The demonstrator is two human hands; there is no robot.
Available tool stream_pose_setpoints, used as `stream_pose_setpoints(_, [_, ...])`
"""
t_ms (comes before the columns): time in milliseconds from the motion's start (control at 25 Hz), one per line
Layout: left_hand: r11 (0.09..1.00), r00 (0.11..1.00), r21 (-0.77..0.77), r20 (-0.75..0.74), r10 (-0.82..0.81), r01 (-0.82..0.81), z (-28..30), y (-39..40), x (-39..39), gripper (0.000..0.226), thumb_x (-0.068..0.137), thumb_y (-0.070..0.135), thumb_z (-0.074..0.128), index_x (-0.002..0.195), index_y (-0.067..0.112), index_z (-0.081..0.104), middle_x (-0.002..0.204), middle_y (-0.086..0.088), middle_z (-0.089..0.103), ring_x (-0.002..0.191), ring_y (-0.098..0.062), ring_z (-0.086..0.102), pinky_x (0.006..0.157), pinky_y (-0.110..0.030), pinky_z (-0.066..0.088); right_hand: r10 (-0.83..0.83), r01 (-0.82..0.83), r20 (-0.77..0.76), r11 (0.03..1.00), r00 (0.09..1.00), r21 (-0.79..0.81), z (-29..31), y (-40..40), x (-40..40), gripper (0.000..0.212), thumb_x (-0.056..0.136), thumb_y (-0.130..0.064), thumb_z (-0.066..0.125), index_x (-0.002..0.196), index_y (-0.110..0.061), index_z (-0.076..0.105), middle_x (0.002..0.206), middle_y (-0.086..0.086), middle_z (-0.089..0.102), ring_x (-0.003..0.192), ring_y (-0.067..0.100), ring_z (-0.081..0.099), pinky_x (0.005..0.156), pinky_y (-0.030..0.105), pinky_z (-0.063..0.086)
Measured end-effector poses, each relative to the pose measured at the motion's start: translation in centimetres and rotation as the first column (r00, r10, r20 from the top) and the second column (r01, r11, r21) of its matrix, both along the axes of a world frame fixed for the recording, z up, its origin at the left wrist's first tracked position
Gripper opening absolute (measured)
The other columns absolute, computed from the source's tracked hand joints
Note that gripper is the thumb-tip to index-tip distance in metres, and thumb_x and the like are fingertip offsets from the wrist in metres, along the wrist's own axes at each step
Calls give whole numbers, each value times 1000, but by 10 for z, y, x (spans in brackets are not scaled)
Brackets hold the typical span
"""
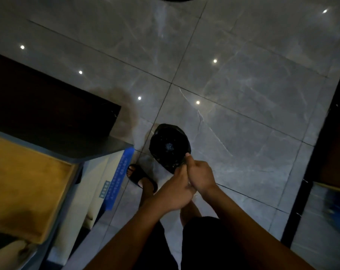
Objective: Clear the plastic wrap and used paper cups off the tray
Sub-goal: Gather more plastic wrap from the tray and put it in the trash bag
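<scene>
A small bin lined with a black plastic bag (170, 146) stands on the grey tiled floor, with something shiny lying inside it. Both my hands meet at its near rim. My left hand (175, 193) has its fingers curled at the bag's edge. My right hand (199, 175) grips the bag's edge with the thumb up. A bit of clear plastic wrap (189, 183) seems to show between the two hands. No tray or paper cups are in view.
A dark table top (58, 125) juts in from the left above a yellow-brown seat (22, 184). A blue label strip (116, 178) runs down a white panel. My sandalled foot (139, 175) stands left of the bin. A dark frame (325, 133) lines the right.
</scene>
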State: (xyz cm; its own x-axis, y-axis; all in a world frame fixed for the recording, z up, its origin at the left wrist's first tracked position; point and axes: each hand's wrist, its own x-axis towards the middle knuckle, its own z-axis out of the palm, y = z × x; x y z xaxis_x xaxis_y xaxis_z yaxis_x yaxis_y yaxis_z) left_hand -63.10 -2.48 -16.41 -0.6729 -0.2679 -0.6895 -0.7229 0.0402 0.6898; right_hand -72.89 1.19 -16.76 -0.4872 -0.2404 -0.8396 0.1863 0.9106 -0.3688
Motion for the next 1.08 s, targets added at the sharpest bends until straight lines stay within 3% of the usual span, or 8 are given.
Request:
stream_pose_setpoints(120, [971, 985, 187, -53, 163, -151, -40, -13, 6, 70, 90, 22, 68, 149, 29, 32, 125, 13, 57, 105, 14, 55, 80, -2, 42, 87, -85, -73, 996, 994, 24, -40, -5, -9, 54, 102, -45, 44, 61, -18, 66, 71, 8, 71, 72, 22, 68, 76, 39, 55])
stream_pose_setpoints(240, [965, 973, 126, 37, 228, -231, -71, -18, 13, 48, 87, 30, 73, 132, 30, 55, 112, 12, 68, 100, -2, 65, 79, -14, 50, 147, -142, -98, 989, 984, 48, -72, -12, -9, 47, 103, -29, 43, 64, -13, 61, 75, 13, 69, 73, 26, 65, 74, 38, 52])
stream_pose_setpoints(360, [990, 989, -104, 107, 104, -93, -109, -23, 23, 20, 84, 45, 69, 100, 32, 69, 90, 11, 72, 87, -11, 67, 73, -20, 48, 263, -258, -45, 962, 964, 86, -102, -17, -2, 39, 106, -23, 40, 75, -8, 58, 82, 20, 65, 74, 25, 60, 74, 39, 51])
stream_pose_setpoints(520, [965, 956, -134, 223, -191, 224, -152, -21, 31, 27, 97, 47, 54, 94, 24, 68, 88, 4, 68, 86, -17, 65, 79, -33, 50, 541, -539, 39, 824, 840, 174, -136, -21, 5, 37, 108, -26, 41, 134, -1, 50, 118, 18, 68, 105, 29, 68, 96, 40, 56])
stream_pose_setpoints(560, [955, 953, -179, 230, -195, 239, -157, -20, 32, 32, 97, 50, 46, 90, 26, 65, 82, 6, 65, 83, -19, 64, 79, -37, 51, 565, -562, 39, 809, 824, 173, -141, -23, 6, 38, 109, -26, 40, 135, 0, 49, 119, 19, 69, 106, 30, 69, 96, 40, 56])
stream_pose_setpoints(680, [925, 967, -338, 236, -97, 175, -176, -19, 37, 43, 84, 57, 25, 82, 30, 58, 68, 10, 50, 74, -22, 62, 74, -52, 54, 374, -368, -24, 921, 927, 123, -159, -32, 9, 44, 110, -34, 28, 105, -6, 61, 96, 14, 70, 93, 30, 69, 91, 43, 55])
stream_pose_setpoints(840, [968, 941, -250, 328, 87, -2, -214, -16, 42, 21, 98, 39, 44, 95, 29, 62, 86, 7, 66, 79, -13, 64, 80, -44, 57, 304, -317, 162, 946, 939, 65, -177, -47, 11, 39, 107, -20, 25, 132, 2, 45, 125, 20, 51, 122, 39, 51, 90, 38, 39])
stream_pose_setpoints(1080, [978, 939, -186, 307, 152, -98, -267, -19, 42, 12, 101, 30, 53, 110, 30, 61, 105, -1, 70, 91, -14, 65, 87, -41, 55, 231, -237, 204, 971, 951, 8, -214, -32, 4, 28, 103, -16, 51, 131, -8, 54, 113, 6, 58, 113, 26, 61, 84, 27, 49])
